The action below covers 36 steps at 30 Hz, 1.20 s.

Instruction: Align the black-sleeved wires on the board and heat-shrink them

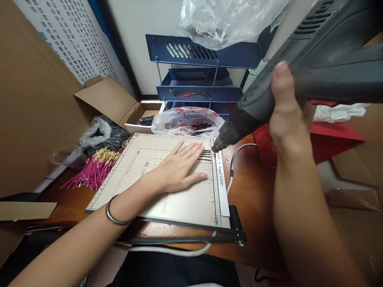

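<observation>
My right hand (289,115) is wrapped around a dark grey heat gun (257,97), whose nozzle points down and left. The nozzle tip is close above the right edge of a paper cutter (185,201) marked with a printed grid. On that board my left hand (176,167) lies flat with its fingers stretched out. Several thin black strips (205,155) stick out from under its fingertips towards the nozzle; their other ends are hidden by the hand. A white strip lettered "Paper Cutter" (223,183) runs along the board's right side.
Left of the board lies a pile of magenta sticks with gold ends (97,169), beside a clear plastic cup (68,156). Behind stand a blue tiered rack (191,93), a plastic bag (185,119) and an open carton (110,99). A grey cable (231,171) and red bag (326,139) are right.
</observation>
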### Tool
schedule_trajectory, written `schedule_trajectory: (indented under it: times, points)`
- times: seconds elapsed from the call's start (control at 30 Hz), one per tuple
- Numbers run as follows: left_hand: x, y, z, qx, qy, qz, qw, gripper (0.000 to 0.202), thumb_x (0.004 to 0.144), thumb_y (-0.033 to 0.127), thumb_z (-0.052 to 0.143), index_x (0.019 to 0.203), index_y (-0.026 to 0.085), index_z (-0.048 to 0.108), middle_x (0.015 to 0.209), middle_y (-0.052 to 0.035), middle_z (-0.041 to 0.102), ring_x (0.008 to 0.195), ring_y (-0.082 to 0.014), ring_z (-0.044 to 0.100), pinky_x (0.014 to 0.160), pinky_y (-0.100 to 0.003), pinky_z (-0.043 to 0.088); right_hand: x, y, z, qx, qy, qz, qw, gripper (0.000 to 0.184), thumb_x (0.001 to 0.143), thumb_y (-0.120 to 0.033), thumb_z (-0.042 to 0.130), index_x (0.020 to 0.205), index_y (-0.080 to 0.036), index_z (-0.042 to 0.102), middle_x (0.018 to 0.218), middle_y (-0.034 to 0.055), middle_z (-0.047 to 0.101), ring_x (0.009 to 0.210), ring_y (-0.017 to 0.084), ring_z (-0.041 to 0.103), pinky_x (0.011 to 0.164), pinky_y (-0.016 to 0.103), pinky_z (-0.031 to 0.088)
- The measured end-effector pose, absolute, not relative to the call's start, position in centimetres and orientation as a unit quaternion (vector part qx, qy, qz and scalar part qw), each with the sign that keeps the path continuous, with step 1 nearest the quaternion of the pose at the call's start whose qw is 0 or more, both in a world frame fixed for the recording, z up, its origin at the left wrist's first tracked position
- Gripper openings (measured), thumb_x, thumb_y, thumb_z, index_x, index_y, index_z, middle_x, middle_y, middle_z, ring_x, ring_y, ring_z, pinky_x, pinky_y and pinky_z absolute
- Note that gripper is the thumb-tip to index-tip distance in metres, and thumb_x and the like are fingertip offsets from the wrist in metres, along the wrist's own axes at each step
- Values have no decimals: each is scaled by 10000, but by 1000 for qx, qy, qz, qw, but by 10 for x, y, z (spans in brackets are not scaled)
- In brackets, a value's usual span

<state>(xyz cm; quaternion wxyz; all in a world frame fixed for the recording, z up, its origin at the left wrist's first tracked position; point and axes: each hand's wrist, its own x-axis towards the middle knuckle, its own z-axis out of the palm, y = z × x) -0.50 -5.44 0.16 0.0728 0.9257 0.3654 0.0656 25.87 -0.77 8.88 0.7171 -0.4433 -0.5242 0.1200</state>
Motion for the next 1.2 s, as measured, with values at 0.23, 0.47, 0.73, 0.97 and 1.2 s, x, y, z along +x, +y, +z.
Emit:
schedule_trajectory:
  times: [0.23, 0.47, 0.73, 0.97, 1.2]
  points:
    - [-5, -58, -1, 924, 373, 26, 81, 932, 1079, 785, 214, 1748, 137, 197, 1795, -189, 209, 1711, -286, 159, 1404, -479, -8, 259, -5, 88, -462, -507, 119, 718, 674, 895, -558, 769, 1449, -191, 654, 1590, 50, 631, 1552, 240, 543, 1375, 463, 367]
    - [-11, -54, 5, 917, 386, 18, 94, 937, 1076, 786, 211, 1729, 116, 265, 1793, -179, 241, 1705, -278, 202, 1405, -471, -27, 260, -3, 83, -453, -504, 128, 724, 726, 858, -612, 804, 1452, -216, 672, 1586, 23, 636, 1539, 217, 557, 1371, 443, 371]
    - [-24, -17, 20, 883, 438, 151, 75, 659, 1075, 566, 478, 1603, 171, 489, 1696, -145, 487, 1581, -335, 438, 1375, -605, 138, 259, -8, 85, -490, -485, 158, 707, 773, 788, -730, 815, 1392, -257, 723, 1492, 8, 708, 1486, 260, 610, 1335, 496, 431]
    - [-27, 15, 12, 860, 435, 211, 163, 814, 922, 686, 675, 1554, 191, 541, 1639, -151, 545, 1502, -382, 505, 1273, -554, 381, 247, -12, 87, -459, -506, 132, 719, 836, 809, -708, 810, 1472, -219, 667, 1626, 8, 594, 1584, 233, 501, 1394, 449, 321]
    - [-28, 10, 0, 867, 429, 183, 172, 923, 882, 703, 719, 1619, 203, 478, 1683, -160, 491, 1557, -411, 430, 1304, -591, 320, 246, -13, 87, -444, -565, 116, 686, 639, 886, -578, 803, 1432, -260, 706, 1535, -64, 669, 1585, 207, 492, 1399, 411, 299]
